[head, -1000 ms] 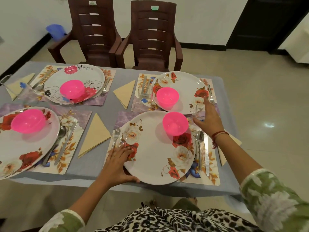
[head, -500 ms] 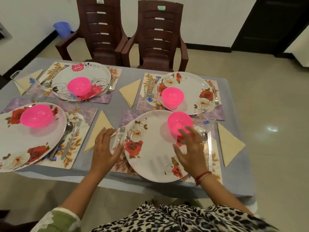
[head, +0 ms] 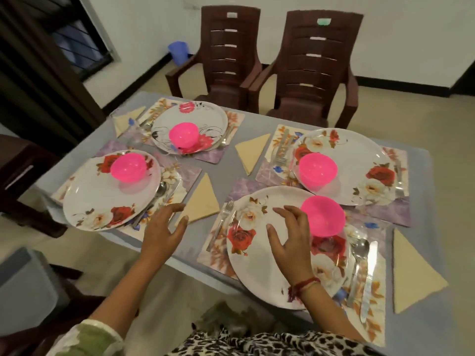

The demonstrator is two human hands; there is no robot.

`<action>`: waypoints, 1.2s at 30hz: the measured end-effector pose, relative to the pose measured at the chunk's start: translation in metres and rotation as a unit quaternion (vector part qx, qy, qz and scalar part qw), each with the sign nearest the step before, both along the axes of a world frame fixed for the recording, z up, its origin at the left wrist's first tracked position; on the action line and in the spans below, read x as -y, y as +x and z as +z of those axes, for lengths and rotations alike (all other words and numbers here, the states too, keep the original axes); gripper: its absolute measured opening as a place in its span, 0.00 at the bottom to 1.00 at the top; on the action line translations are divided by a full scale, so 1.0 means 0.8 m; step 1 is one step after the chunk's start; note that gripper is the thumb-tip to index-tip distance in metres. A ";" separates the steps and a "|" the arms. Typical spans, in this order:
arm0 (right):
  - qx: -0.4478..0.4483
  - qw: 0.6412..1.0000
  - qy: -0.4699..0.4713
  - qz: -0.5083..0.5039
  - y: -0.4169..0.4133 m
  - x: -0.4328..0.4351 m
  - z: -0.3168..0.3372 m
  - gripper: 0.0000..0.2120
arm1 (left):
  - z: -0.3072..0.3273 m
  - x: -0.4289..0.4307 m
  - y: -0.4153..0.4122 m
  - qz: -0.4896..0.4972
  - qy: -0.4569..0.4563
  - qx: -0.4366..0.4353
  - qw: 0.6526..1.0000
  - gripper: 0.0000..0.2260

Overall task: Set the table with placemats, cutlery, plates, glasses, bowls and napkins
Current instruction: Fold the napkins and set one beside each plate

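Observation:
Several place settings lie on the grey table (head: pixel 231 170), each a floral placemat with a white flowered plate and a pink bowl. My right hand (head: pixel 291 241) hovers open over the near right plate (head: pixel 253 255), left of its pink bowl (head: pixel 323 216). A fork (head: pixel 223 219) lies left of that plate; a spoon (head: pixel 357 263) and knife (head: pixel 368 281) lie to its right. Open and holding nothing, my left hand (head: pixel 164 231) hangs over the table edge beside a folded yellow napkin (head: pixel 203 200). More napkins (head: pixel 411 274) sit between settings.
Two dark brown chairs (head: pixel 311 62) stand at the table's far side, a blue bucket (head: pixel 178 52) behind them. A dark cabinet (head: pixel 18 176) stands at the left. A near left plate (head: pixel 108 191) overhangs the table edge.
The view swung left. My right hand drew back from the far right of the table to above the near plate. My left hand came off the plate's rim and moved left toward the napkin.

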State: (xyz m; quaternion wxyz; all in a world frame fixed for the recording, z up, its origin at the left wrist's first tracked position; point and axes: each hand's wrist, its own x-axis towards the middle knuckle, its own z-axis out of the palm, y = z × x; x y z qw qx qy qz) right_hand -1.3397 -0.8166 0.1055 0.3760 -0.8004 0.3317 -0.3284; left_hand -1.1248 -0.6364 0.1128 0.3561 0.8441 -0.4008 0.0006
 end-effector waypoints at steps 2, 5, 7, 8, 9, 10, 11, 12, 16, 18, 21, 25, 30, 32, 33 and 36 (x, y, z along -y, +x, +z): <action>0.005 1.000 0.020 0.007 0.012 -0.002 -0.003 0.16 | 0.006 -0.012 0.014 0.022 -0.003 0.006 1.000 0.17; 0.026 0.999 0.041 0.013 0.038 -0.016 -0.003 0.17 | 0.007 -0.033 0.054 0.053 -0.006 0.019 0.998 0.19; 0.028 0.998 0.054 0.031 0.058 -0.029 0.000 0.17 | 0.001 -0.046 0.084 0.071 -0.003 0.024 0.997 0.19; 0.025 0.997 0.056 0.044 0.074 -0.037 0.000 0.15 | -0.003 -0.055 0.103 0.083 0.002 0.020 0.996 0.18; 0.017 0.997 0.050 0.055 0.090 -0.046 0.000 0.14 | -0.007 -0.064 0.121 0.093 0.008 0.014 0.995 0.17; 0.003 0.997 0.041 0.064 0.112 -0.055 -0.004 0.14 | -0.012 -0.073 0.144 0.100 0.013 0.011 0.995 0.17; -0.013 0.997 0.037 0.069 0.133 -0.062 -0.009 0.13 | -0.017 -0.081 0.168 0.103 0.017 0.010 0.994 0.17; -0.026 0.996 0.036 0.073 0.152 -0.068 -0.015 0.13 | -0.021 -0.088 0.190 0.104 0.020 0.010 0.994 0.17; -0.067 0.996 0.033 0.040 0.260 -0.095 -0.056 0.14 | -0.044 -0.120 0.322 0.093 0.014 -0.005 0.996 0.19; -0.076 0.996 0.042 -0.007 0.306 -0.110 -0.069 0.15 | -0.056 -0.134 0.384 0.071 0.027 -0.011 0.997 0.19; -0.107 0.988 0.067 -0.085 0.351 -0.131 -0.077 0.13 | -0.064 -0.156 0.457 0.050 0.053 -0.017 0.997 0.18; -0.190 0.972 0.065 -0.121 0.367 -0.158 -0.082 0.15 | -0.071 -0.174 0.528 0.087 0.058 -0.043 0.994 0.16; -0.240 0.956 0.060 -0.160 0.371 -0.181 -0.080 0.14 | -0.095 -0.180 0.577 0.147 0.092 -0.121 0.977 0.17; -0.244 0.955 0.059 -0.161 0.376 -0.188 -0.081 0.14 | -0.107 -0.179 0.591 0.144 0.115 -0.120 0.976 0.15; -0.244 0.954 0.065 -0.160 0.380 -0.192 -0.080 0.14 | -0.112 -0.179 0.598 0.137 0.128 -0.113 0.976 0.14; -0.247 0.951 0.075 -0.170 0.394 -0.206 -0.082 0.12 | -0.121 -0.175 0.619 0.103 0.147 -0.098 0.979 0.12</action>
